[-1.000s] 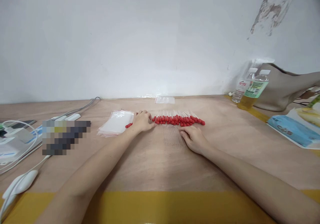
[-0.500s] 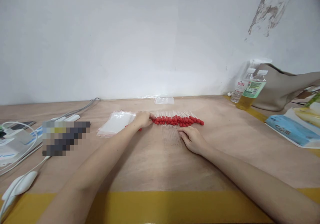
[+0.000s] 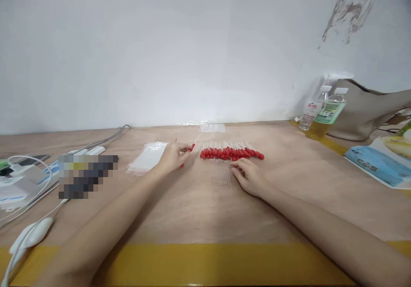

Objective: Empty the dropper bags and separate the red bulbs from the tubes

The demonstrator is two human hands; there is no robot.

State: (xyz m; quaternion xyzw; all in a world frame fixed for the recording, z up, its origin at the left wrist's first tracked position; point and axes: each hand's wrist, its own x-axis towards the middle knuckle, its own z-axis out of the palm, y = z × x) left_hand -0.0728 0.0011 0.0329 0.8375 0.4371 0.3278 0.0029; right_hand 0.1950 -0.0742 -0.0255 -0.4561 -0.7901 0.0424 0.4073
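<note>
A row of clear droppers with red bulbs (image 3: 231,153) lies on the wooden table (image 3: 199,210). My left hand (image 3: 172,155) pinches one red-bulbed dropper (image 3: 192,146) just left of the row, lifted off the table, and a second red bulb shows under its fingers. My right hand (image 3: 248,176) rests on the table below the row, fingers stretched toward a bunch of clear tubes (image 3: 220,172). A stack of clear plastic bags (image 3: 146,159) lies to the left of my left hand.
Two drink bottles (image 3: 323,115) and a beige bag (image 3: 366,109) stand at the back right, with a blue packet (image 3: 374,166) nearer. Cables, a white charger (image 3: 30,232) and small devices fill the left side. One more clear bag (image 3: 212,127) lies by the wall.
My left hand has drawn a dropper off the left end of the row and raised it slightly. My right hand has stayed in place.
</note>
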